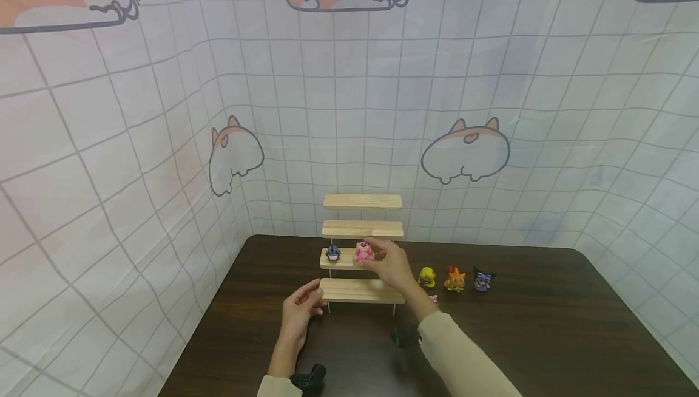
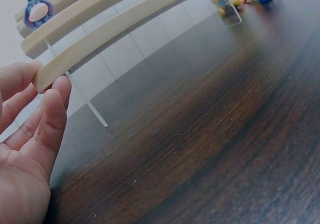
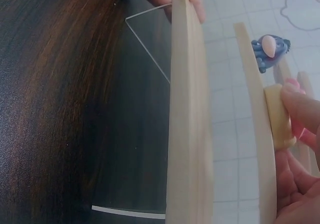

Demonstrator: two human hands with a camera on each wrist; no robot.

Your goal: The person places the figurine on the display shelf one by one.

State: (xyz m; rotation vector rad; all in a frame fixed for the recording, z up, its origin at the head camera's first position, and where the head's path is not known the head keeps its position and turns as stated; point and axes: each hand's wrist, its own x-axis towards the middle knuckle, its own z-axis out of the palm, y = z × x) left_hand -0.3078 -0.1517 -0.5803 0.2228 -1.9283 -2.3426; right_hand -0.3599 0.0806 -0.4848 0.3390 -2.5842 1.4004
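Observation:
A tiered wooden display rack (image 1: 362,289) with clear legs stands on the dark table. With thumb and fingers, my left hand (image 1: 302,311) pinches the left end of its lowest shelf (image 2: 80,53). My right hand (image 1: 390,266) holds a pink figurine (image 1: 363,252) between thumb and fingers at the second shelf from the bottom. In the right wrist view, the figurine's cream-yellow base (image 3: 279,116) is against that shelf or just above it; I cannot tell which. A blue donkey figurine (image 2: 37,12) sits at the left end of the same shelf.
Right of the rack stand a yellow figurine (image 1: 427,277), an orange one (image 1: 454,279) and a purple-and-black one (image 1: 483,279). A small pink thing (image 1: 434,299) is partly hidden behind my right wrist. A white grid-patterned cloth (image 1: 349,142) hangs behind the table.

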